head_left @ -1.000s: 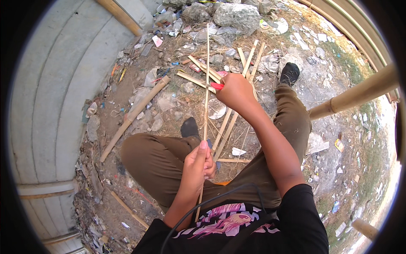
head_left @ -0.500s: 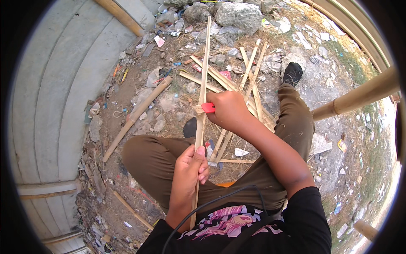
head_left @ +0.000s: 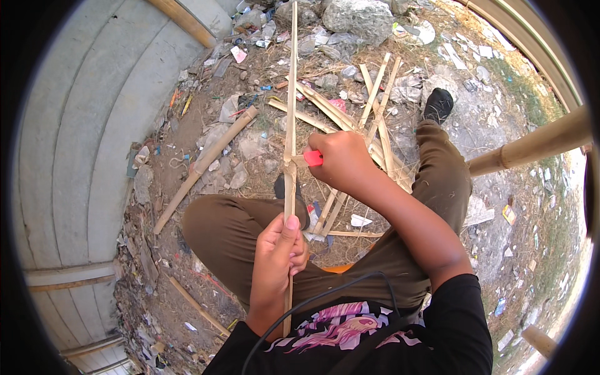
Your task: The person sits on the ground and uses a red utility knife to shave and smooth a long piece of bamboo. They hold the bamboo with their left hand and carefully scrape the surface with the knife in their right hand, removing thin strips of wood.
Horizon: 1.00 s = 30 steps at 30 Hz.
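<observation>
A long, pale bamboo strip (head_left: 291,119) stretches away from my lap, past my knees, toward the rocks. Its lower part lies in my left hand (head_left: 280,250), fingers curled round it and thumb pressed along its top. My right hand (head_left: 340,162) is closed on a tool with a red handle (head_left: 313,158), which looks like a knife. A short, pale blade-like part juts left from the handle and meets the strip's right edge near a joint in the bamboo. My fist covers most of the handle. A black cable (head_left: 319,289) runs across my shirt.
Several split bamboo strips (head_left: 331,112) lie crossed beyond my right hand. A thicker bamboo pole (head_left: 206,159) rests on the littered ground to the left, near a grey wall (head_left: 81,137). Large rocks (head_left: 359,19) sit at the far side; a bamboo post (head_left: 531,144) slants in at right.
The strip's far end has swung left and reaches farther up. The red-handled tool, earlier across the strip, now sits at its right edge. My left hand keeps its grip.
</observation>
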### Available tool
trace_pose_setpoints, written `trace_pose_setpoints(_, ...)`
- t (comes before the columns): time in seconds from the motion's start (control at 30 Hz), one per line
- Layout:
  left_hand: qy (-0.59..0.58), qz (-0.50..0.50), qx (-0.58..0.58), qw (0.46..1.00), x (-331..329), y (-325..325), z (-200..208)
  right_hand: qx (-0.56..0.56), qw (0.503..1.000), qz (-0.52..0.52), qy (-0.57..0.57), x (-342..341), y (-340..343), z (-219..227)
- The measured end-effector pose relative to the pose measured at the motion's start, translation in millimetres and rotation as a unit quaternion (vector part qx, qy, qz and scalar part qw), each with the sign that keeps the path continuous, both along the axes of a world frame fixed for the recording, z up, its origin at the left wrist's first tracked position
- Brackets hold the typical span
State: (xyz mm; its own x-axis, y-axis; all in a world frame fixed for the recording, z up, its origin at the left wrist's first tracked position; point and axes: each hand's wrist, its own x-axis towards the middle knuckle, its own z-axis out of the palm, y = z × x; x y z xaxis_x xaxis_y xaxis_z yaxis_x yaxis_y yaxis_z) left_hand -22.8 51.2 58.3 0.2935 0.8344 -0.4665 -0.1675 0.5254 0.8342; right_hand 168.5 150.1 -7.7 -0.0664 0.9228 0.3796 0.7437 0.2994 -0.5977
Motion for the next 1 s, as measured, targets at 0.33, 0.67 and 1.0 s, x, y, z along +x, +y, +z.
trace_pose_setpoints(0.33,-0.053,-0.048,-0.059,0.996,13,-6,-7,-0.032,0.987,-0.159,-0.019,16,23,2)
trace_pose_setpoints(0.67,-0.111,-0.049,-0.076,0.990,-2,0,-10,0.083,0.996,-0.033,0.017,5,0,-1)
trace_pose_setpoints(1.0,-0.112,-0.078,-0.080,0.987,13,-10,-13,0.162,0.970,-0.182,-0.017,34,38,-5)
